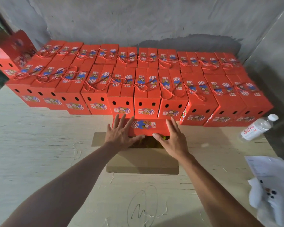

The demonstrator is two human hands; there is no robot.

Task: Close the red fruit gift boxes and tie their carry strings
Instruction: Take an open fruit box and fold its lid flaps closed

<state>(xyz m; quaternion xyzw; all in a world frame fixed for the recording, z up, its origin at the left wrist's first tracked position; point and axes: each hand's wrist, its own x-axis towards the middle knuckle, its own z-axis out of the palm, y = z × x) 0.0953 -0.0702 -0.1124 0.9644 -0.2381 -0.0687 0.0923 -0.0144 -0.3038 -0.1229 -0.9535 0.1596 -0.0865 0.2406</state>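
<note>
An open red fruit gift box stands in front of me; its far red lid flap (147, 128) with a printed label is folded partly over the opening. My left hand (121, 133) lies flat on the flap's left end, fingers spread. Flat on the flap's right end lies my right hand (174, 138). Both thumbs point inward along the flap's near edge. Dark fruit (147, 142) shows in the gap below. The near brown flap (143, 161) lies open toward me. No carry string of this box is visible.
Two rows of closed red gift boxes (146, 89) with tied red strings fill the back, against a grey wall. An opened box (10, 53) stands far left. A water bottle (257, 128) lies at right, papers and a white cloth (272, 190) at lower right.
</note>
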